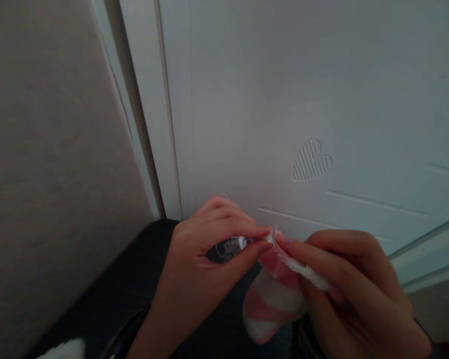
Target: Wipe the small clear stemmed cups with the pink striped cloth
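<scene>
A pink-and-white striped fuzzy sock [275, 299] hangs below my hands, its toe pointing down. My right hand [359, 284] is closed on the sock's white-edged cuff, with the index fingertip at the opening. My left hand [209, 254] pinches a small clear and white piece at the cuff's near corner between thumb and index finger. Behind that pinch, seen through the gap of the left hand, is a clear plastic clip-like piece [230, 247] with a white part. The fingertips hide how it meets the sock.
A white door or panel [239, 109] with engraved hearts and lines stands in front. A beige wall [52, 149] rises on the left beside the white frame [149, 109]. Dark flooring [134, 279] lies below. Something white and fluffy [65, 349] shows at the bottom left.
</scene>
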`<state>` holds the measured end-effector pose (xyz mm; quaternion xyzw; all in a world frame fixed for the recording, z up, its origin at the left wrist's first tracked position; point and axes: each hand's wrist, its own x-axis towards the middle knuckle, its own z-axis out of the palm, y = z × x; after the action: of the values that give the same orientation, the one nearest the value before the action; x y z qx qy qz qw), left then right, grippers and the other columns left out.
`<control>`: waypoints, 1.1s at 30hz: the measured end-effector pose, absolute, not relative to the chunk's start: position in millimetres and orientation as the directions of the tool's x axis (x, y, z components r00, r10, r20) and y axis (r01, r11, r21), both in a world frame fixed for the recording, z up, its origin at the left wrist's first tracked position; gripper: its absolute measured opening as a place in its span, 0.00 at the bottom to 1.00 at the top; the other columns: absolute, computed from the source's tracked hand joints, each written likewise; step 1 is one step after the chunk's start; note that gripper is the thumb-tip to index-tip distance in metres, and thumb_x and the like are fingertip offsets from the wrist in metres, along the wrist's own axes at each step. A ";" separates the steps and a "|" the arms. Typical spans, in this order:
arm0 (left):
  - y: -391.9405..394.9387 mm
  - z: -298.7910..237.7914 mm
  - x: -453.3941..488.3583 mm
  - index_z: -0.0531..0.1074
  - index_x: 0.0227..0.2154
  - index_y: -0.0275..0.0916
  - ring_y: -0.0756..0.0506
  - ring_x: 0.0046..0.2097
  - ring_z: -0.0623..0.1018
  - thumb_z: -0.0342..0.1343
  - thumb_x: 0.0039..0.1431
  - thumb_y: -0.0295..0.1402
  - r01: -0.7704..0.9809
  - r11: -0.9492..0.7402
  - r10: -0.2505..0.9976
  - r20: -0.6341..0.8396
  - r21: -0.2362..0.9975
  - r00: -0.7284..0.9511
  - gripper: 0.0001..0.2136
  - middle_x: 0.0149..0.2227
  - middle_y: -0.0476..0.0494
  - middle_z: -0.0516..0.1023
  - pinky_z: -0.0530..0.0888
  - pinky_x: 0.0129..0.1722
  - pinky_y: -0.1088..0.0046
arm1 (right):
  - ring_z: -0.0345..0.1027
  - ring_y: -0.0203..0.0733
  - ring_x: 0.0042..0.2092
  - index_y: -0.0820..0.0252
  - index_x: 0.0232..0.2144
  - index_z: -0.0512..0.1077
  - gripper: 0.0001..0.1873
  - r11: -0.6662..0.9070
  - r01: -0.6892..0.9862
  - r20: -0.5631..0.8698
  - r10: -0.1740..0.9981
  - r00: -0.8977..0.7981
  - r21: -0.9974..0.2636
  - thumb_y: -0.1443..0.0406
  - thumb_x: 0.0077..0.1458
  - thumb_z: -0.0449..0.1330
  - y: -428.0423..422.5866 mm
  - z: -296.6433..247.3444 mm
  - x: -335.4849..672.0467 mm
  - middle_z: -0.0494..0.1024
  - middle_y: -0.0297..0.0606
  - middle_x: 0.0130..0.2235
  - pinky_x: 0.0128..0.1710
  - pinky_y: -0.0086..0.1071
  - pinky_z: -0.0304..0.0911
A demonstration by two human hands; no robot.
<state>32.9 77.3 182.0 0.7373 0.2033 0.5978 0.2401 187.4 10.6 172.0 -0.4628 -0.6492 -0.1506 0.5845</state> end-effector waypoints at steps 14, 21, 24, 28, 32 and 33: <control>81.0 177.3 25.0 0.83 0.34 0.45 0.45 0.36 0.79 0.67 0.58 0.29 -0.122 -0.797 0.539 0.787 0.592 0.301 0.04 0.32 0.50 0.85 0.71 0.51 0.64 | 0.69 0.35 0.31 0.45 0.40 0.83 0.08 0.505 0.788 0.910 0.381 0.163 -0.353 0.64 0.62 0.64 11.6 166.3 186.3 0.74 0.34 0.37 0.23 0.26 0.65; 78.3 172.4 23.4 0.81 0.34 0.45 0.45 0.38 0.77 0.66 0.59 0.29 -0.212 -0.665 0.643 0.693 0.716 0.327 0.03 0.32 0.49 0.82 0.72 0.46 0.68 | 0.69 0.34 0.31 0.43 0.41 0.82 0.08 0.479 0.814 0.904 0.408 0.126 -0.329 0.61 0.64 0.62 7.6 166.5 189.1 0.74 0.33 0.37 0.20 0.25 0.64; 77.6 172.4 22.6 0.81 0.34 0.45 0.46 0.39 0.77 0.66 0.60 0.27 -0.237 -0.620 0.675 0.663 0.748 0.324 0.05 0.33 0.50 0.81 0.73 0.42 0.71 | 0.70 0.33 0.30 0.45 0.40 0.82 0.08 0.480 0.813 0.909 0.393 0.136 -0.329 0.61 0.63 0.62 9.4 166.2 189.1 0.74 0.33 0.38 0.17 0.23 0.62; 77.2 172.0 23.9 0.81 0.35 0.46 0.48 0.37 0.78 0.64 0.61 0.27 -0.236 -0.591 0.703 0.636 0.771 0.317 0.06 0.34 0.53 0.82 0.74 0.42 0.73 | 0.70 0.32 0.31 0.44 0.42 0.82 0.08 0.491 0.807 0.908 0.398 0.128 -0.329 0.60 0.64 0.62 12.3 165.8 189.2 0.74 0.32 0.38 0.18 0.21 0.62; 74.4 172.2 27.8 0.81 0.36 0.49 0.50 0.38 0.80 0.65 0.62 0.28 -0.191 -0.563 0.760 0.594 0.804 0.265 0.07 0.35 0.57 0.84 0.74 0.40 0.77 | 0.70 0.32 0.32 0.44 0.41 0.82 0.09 0.495 0.802 0.907 0.400 0.131 -0.334 0.61 0.65 0.61 11.0 167.2 188.7 0.74 0.33 0.38 0.18 0.22 0.62; 73.6 172.6 28.9 0.81 0.37 0.49 0.50 0.39 0.80 0.65 0.62 0.28 -0.166 -0.564 0.772 0.588 0.809 0.241 0.07 0.36 0.57 0.83 0.74 0.41 0.77 | 0.70 0.33 0.31 0.46 0.41 0.82 0.09 0.503 0.797 0.908 0.399 0.131 -0.335 0.62 0.64 0.62 10.4 167.8 188.3 0.74 0.34 0.38 0.19 0.23 0.63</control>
<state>28.9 73.6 172.6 0.6733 0.2251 0.5733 0.4091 188.3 10.4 167.8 -0.4691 -0.6372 -0.1694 0.5876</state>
